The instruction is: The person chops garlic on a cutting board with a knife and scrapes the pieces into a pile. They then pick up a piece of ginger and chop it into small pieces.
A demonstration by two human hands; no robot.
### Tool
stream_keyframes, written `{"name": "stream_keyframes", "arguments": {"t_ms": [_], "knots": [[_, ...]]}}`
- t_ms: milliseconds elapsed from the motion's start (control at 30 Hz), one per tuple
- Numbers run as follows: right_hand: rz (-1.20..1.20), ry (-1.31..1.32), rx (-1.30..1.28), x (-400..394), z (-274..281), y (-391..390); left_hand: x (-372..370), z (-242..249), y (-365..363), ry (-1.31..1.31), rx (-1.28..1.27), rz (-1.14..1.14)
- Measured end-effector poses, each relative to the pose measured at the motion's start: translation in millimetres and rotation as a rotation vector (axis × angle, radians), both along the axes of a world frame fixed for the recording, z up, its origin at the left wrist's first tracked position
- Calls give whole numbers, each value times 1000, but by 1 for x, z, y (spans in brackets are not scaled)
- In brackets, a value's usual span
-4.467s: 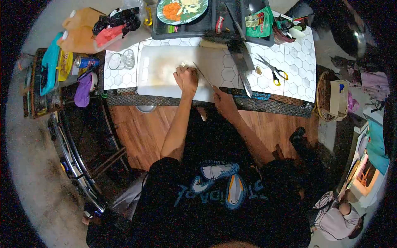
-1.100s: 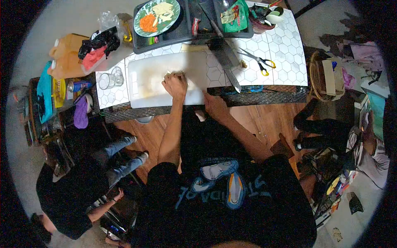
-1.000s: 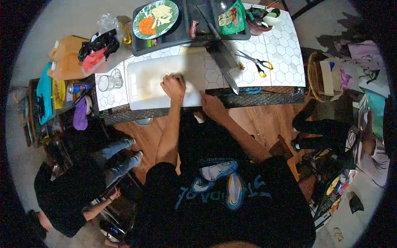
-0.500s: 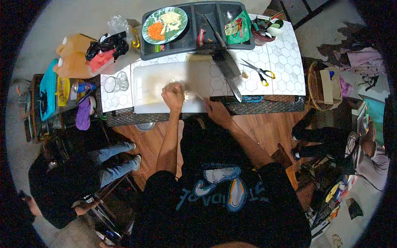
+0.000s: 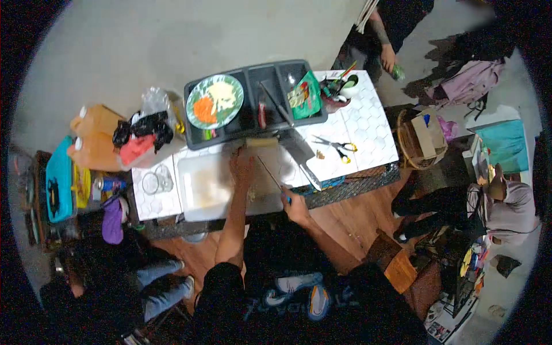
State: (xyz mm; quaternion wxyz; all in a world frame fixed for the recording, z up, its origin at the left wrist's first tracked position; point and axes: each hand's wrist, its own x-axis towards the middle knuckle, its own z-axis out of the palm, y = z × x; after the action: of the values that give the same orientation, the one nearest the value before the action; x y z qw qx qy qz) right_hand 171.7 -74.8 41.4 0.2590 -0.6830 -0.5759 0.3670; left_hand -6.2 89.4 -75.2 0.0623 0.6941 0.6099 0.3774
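Observation:
My right hand [image 5: 296, 206] is closed around the handle of a knife [image 5: 269, 172], whose thin blade points away from me over the white cutting board [image 5: 198, 198]. Toward the board's far edge is my left hand [image 5: 241, 165], its fingers blurred and in shadow, so I cannot make out whether they hold anything. Just beyond those fingers lies a pale yellowish block [image 5: 262, 141]. A few small pale bits [image 5: 251, 195] are on the board beside my left wrist.
A dark divided tray [image 5: 253, 86] holds a plate [image 5: 238, 115] of orange and pale cut food and a green packet [image 5: 305, 99]. Right of the board lie a cleaver [image 5: 299, 148] and scissors [image 5: 339, 148]. Glasses [image 5: 158, 181] stand left. Other people sit or stand nearby.
My left hand has moved from the pale pieces mid-board toward its far edge. The knife has swung out over the board in my right hand. The camera view has shifted and tilted.

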Motion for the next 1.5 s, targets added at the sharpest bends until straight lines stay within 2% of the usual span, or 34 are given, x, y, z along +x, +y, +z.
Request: {"name": "stream_keyframes", "arguments": {"t_ms": [67,100,133,167,233,300,333,367,433,500,567,633,733,800,833,867,967,1000,1033,1067,1100,1133,1167,1200,1233,1300,1333,1367,1400,1467,1500], "knots": [[-67,53,-71,0,10,1,7,-12,19,-105,45,-64],[-49,11,26,3,-2,-2,12,-8,28,-14,192,-58],[-53,-13,-1,3,-4,-3,15,-3,30,77,328,-47],[-77,-26,10,2,-8,-4,18,1,34,68,321,-56],[-126,-69,13,-5,-15,-4,15,12,47,10,-306,0],[-191,-189,-93,-12,-25,-5,10,9,52,-5,-304,-22],[-204,-94,-102,-15,-2,2,7,5,53,-34,-275,-35],[-184,-205,-75,-15,-8,5,4,5,52,-49,-289,-61],[-194,-234,-81,-19,5,11,14,22,46,-66,-317,-70],[-186,-246,-41,-19,-3,14,35,42,45,30,-559,207],[-171,-262,81,-16,-9,15,40,32,47,-33,-559,236],[-189,-273,26,-13,-9,15,47,29,49,-93,-567,267],[-230,-264,48,-26,1,20,41,30,50,-92,-603,193],[-302,-255,-81,-30,11,21,41,24,46,-93,-644,134],[-302,-258,-81,-30,9,18,40,17,48,-173,-550,124],[-307,-245,-81,-25,14,19,47,10,44,-172,-586,131],[-315,-220,28,-26,-9,12,45,71,35,-19,-455,147],[-301,-214,89,-27,-10,10,45,71,32,-23,-463,138],[-223,-236,173,-26,-12,11,44,71,27,-185,-445,108],[-268,-198,52,-25,-13,10,43,71,26,-345,-416,80],[-270,-215,2,-21,-2,15,44,83,19,-253,-311,75],[-275,-222,-29,-26,1,14,39,76,15,-246,-314,73],[-274,-213,-35,-28,-5,13,34,69,15,-289,-358,-24],[-296,-184,74,-25,-20,11,30,63,19,-335,-402,-120],[-316,-153,173,-24,-26,6,26,56,19,-231,-314,-148],[-313,-205,94,-20,-33,8,27,33,24,-180,-365,-160],[-315,-226,83,-24,-23,11,23,39,20,-138,-403,-185],[-336,-190,-28,-26,-11,13,18,45,18,-37,-195,-159],[-320,-212,-35,-27,-6,13,10,42,13,-29,-204,-160],[-285,-195,64,-31,7,11,-12,37,14,-343,-461,-280],[-285,-190,55,-32,0,5,-24,35,8,-163,-578,-203]]}}
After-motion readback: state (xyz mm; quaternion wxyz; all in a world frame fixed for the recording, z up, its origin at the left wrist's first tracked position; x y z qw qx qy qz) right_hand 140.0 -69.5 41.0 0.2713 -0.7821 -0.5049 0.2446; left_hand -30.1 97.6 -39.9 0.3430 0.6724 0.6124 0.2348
